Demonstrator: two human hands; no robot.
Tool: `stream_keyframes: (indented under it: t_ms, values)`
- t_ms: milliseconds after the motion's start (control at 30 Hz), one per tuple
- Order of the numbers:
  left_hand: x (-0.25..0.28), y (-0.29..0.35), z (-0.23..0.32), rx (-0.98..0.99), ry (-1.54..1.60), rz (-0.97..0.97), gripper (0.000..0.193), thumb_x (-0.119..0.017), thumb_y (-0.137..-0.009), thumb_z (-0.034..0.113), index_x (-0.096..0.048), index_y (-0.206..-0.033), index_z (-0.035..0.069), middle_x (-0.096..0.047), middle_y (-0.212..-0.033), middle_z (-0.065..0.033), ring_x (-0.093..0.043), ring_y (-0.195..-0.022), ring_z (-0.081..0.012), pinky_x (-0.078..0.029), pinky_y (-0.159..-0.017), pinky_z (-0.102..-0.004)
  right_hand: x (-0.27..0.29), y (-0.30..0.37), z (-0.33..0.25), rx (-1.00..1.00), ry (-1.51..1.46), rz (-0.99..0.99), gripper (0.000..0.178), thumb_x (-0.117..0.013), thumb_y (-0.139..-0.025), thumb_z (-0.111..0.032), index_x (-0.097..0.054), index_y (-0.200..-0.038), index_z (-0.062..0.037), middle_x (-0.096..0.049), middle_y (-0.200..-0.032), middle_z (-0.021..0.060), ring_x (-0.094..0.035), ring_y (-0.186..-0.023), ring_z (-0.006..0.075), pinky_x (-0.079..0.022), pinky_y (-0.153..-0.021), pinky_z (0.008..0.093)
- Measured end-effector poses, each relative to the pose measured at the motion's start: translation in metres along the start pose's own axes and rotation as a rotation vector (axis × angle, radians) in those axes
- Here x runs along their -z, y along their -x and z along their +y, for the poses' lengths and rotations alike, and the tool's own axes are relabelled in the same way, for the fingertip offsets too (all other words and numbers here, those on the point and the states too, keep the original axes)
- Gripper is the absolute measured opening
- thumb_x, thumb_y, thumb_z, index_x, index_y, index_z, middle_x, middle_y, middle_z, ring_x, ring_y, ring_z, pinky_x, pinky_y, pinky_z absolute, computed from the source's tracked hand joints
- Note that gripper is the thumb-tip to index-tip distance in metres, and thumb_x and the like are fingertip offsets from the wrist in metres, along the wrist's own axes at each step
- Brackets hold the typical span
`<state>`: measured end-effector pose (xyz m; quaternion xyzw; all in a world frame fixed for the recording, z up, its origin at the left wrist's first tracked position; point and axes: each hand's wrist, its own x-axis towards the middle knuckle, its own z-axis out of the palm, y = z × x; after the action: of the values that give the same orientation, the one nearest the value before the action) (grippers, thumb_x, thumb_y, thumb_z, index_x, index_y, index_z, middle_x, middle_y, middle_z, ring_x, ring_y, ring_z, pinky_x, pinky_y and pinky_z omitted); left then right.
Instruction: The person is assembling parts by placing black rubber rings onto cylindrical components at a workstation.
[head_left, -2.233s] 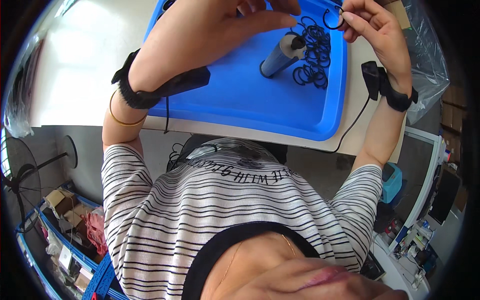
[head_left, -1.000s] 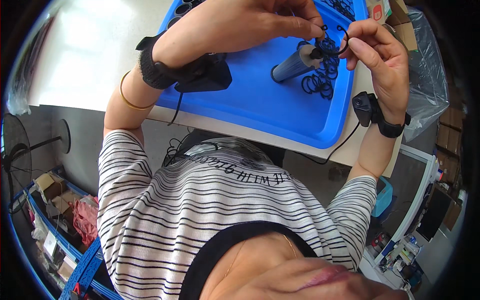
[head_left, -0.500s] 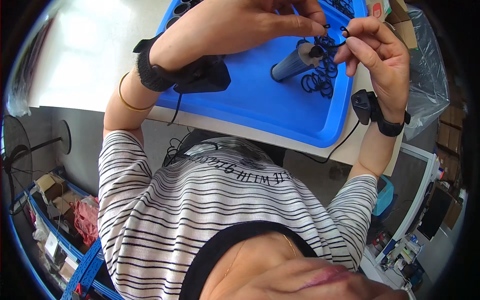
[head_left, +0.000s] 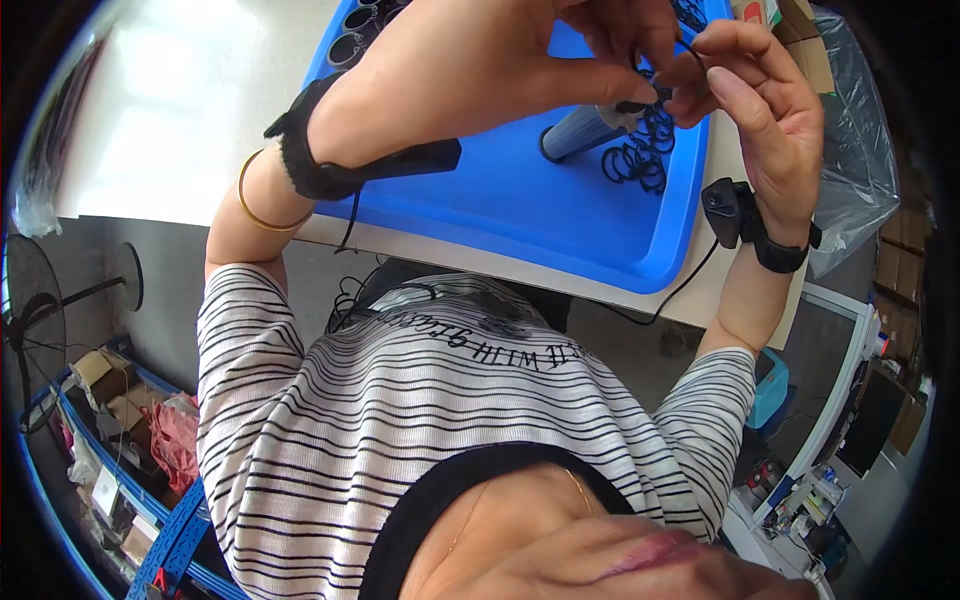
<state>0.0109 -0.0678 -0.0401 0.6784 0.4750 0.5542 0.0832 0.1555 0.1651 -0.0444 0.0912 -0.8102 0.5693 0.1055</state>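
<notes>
Risk, with right fingers pinched on black ring and hold of left fingers impossible to tell, of a slip among loose rings through uneven pressure.

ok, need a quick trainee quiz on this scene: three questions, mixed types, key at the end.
1. True or false: the grey-blue cylinder is inside the blue tray.
2. Name the part at the fingertips of the right hand.
3. Fill in: from the person's own view, the nearby loose black circlips lie to the ____ of the cylinder.

Key:
1. True.
2. A thin black circlip, partly hidden by the fingers.
3. Right.
</notes>
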Motion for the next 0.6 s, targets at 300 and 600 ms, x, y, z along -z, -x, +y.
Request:
stream_keyframes:
  t_ms: [300,600]
  values:
    - [-0.0013,0.0005,0.0093,0.147,-0.277,0.025,0.047,-0.080,-0.078,-0.002,-0.061,-0.120,0.003,-0.067,-0.106,-0.0090,-0.068,-0.087,-0.0206,-0.057,-0.079,-0.0317,0.0015,0.0010,0.0010,-0.056,0.019,-0.044,0.024,-0.060,-0.104,-0.019,-0.065,-0.114,0.0017,-0.071,-0.087,0.0089,-0.065,-0.070,0.0113,-0.050,-0.064,0.0243]
    - [-0.0021,0.0004,0.0052,0.008,-0.130,0.089,0.054,-0.080,-0.079,-0.002,-0.059,-0.128,0.002,-0.068,-0.114,-0.0112,-0.069,-0.089,-0.0208,-0.058,-0.080,-0.0329,0.0014,0.0006,0.0032,-0.072,0.012,-0.038,0.023,-0.061,-0.104,-0.020,-0.066,-0.112,0.0015,-0.069,-0.084,0.0069,-0.065,-0.071,0.0102,-0.048,-0.061,0.0231]
